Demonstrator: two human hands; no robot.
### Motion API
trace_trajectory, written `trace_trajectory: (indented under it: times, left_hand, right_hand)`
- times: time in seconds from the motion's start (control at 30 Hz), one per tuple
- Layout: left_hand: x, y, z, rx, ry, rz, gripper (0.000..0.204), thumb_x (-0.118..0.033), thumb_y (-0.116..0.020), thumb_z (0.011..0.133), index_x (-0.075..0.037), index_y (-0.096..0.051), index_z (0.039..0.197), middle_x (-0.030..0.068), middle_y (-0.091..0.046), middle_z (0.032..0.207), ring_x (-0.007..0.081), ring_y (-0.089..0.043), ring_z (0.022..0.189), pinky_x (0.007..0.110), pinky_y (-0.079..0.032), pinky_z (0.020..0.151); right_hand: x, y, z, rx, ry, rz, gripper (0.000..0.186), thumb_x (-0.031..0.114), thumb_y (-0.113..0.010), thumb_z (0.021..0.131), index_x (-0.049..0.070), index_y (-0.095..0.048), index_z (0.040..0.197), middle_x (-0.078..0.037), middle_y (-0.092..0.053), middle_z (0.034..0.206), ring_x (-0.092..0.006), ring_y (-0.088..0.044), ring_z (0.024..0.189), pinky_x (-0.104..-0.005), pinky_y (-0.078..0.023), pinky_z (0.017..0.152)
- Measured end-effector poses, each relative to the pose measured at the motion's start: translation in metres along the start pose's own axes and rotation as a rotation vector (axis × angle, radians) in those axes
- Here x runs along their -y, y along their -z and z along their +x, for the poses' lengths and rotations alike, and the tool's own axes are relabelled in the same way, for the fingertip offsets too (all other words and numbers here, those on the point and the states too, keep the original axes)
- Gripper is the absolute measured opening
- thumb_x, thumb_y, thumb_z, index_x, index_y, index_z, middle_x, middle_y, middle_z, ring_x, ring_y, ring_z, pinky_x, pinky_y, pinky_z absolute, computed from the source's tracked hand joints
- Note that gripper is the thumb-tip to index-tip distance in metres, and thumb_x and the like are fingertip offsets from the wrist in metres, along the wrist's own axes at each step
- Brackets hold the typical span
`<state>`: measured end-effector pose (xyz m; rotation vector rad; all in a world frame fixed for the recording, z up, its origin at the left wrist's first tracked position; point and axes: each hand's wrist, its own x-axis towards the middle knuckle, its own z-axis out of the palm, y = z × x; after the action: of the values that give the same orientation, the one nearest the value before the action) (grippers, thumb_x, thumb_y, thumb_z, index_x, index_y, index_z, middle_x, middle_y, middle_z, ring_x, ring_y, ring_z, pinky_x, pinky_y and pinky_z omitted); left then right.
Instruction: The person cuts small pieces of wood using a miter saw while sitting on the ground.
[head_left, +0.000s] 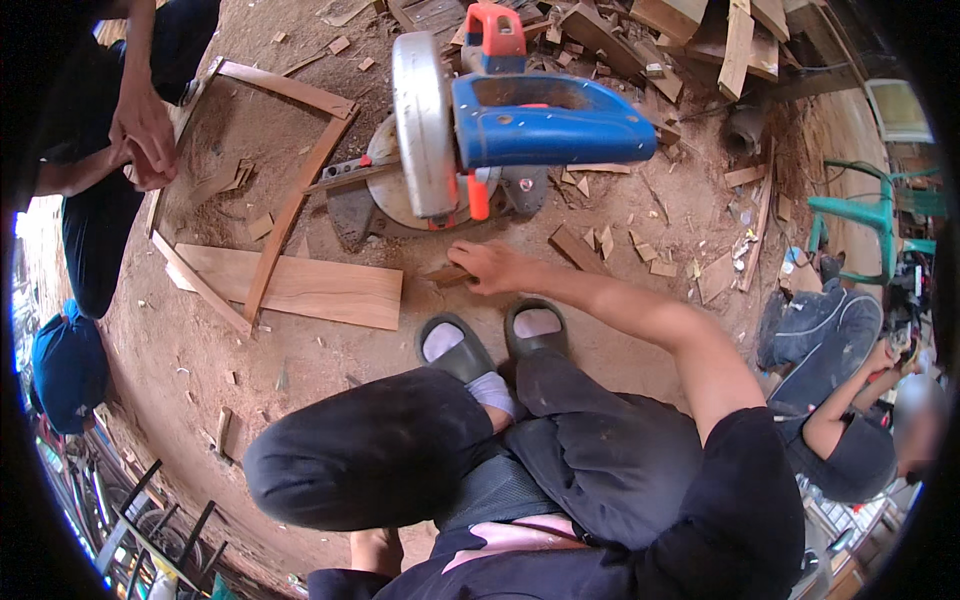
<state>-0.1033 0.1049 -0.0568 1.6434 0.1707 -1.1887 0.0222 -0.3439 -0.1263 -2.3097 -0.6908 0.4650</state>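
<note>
Black cloth [90, 240] dresses a co-worker well to the left of the mitre saw [482, 140], and that person's two hands [145, 145] are brought together on that side of it. Closer to the saw's left lies a four-sided frame of narrow wooden strips [280, 225], its nearest long strip just beside the saw. Under that strip runs a wide, pale board [345, 290], to the lower left of the saw. Well below the saw, toward the wearer, a bit of the left forearm [375, 550] shows behind the knee; the left hand is hidden, so I cannot tell its grip. Just below the saw's base, the small wood piece [447, 274] sits low over the dusty ground, pinched between the fingers and thumb of the right hand [490, 268]. Two dark sandals [535, 325] are planted below the saw as well, past that hand. To the saw's lower right is a short brown offcut [578, 250], and a heap of scrap wood [680, 55] fills the ground at its upper right. Farther right of the saw are a seated person in dark clothes [850, 450] and a green chair [855, 215].
</note>
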Motion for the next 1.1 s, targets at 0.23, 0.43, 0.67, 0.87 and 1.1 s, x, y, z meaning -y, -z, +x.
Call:
trace_trajectory:
  times: [0.23, 0.43, 0.67, 0.87, 1.1]
  left_hand:
    - [-0.072, 0.001, -0.007, 0.145, -0.001, -0.037, 0.037, -0.024, -0.059, 0.103, 0.005, -0.060, 0.127, 0.0170, -0.065, 0.123, 0.0240, -0.059, 0.113, 0.039, -0.045, 0.101]
    - [-0.094, -0.016, -0.025, 0.163, 0.003, -0.083, 0.037, -0.024, -0.060, 0.102, 0.005, -0.061, 0.127, 0.0171, -0.066, 0.123, 0.0240, -0.060, 0.113, 0.039, -0.046, 0.101]
    - [-0.084, -0.070, -0.083, 0.205, 0.067, -0.119, 0.038, -0.024, -0.061, 0.102, 0.005, -0.062, 0.126, 0.0173, -0.067, 0.123, 0.0241, -0.060, 0.113, 0.039, -0.046, 0.101]
    - [-0.095, -0.083, -0.091, 0.106, 0.112, -0.152, 0.037, -0.022, -0.061, 0.102, 0.004, -0.062, 0.127, 0.0162, -0.067, 0.122, 0.0232, -0.061, 0.112, 0.038, -0.047, 0.100]
    - [-0.102, -0.086, -0.075, -0.010, 0.116, -0.158, 0.036, -0.020, -0.062, 0.102, 0.003, -0.062, 0.129, 0.0149, -0.068, 0.121, 0.0221, -0.061, 0.110, 0.037, -0.047, 0.099]
  right_hand:
    - [0.010, 0.000, 0.010, 0.021, -0.118, 0.044, 0.050, 0.016, -0.078, 0.077, 0.003, -0.050, 0.117, -0.019, -0.061, 0.115, -0.0398, -0.066, 0.106, -0.0514, -0.056, 0.082]
    - [0.013, -0.015, -0.003, -0.108, -0.095, 0.061, 0.047, 0.018, -0.076, 0.080, 0.004, -0.051, 0.118, -0.017, -0.062, 0.115, -0.0382, -0.067, 0.106, -0.0488, -0.057, 0.082]
    - [0.008, -0.010, -0.009, -0.173, -0.010, 0.117, 0.043, 0.015, -0.080, 0.075, 0.006, -0.053, 0.108, -0.011, -0.060, 0.105, -0.0336, -0.063, 0.104, -0.0458, -0.055, 0.085]
    - [-0.007, -0.008, -0.004, -0.161, 0.014, 0.203, 0.037, 0.013, -0.079, 0.077, 0.006, -0.053, 0.102, -0.013, -0.061, 0.100, -0.0345, -0.063, 0.102, -0.0470, -0.051, 0.085]
    - [-0.009, -0.010, -0.006, -0.265, 0.061, 0.223, 0.034, 0.013, -0.078, 0.078, 0.006, -0.052, 0.100, -0.013, -0.062, 0.100, -0.0358, -0.063, 0.101, -0.0473, -0.050, 0.084]
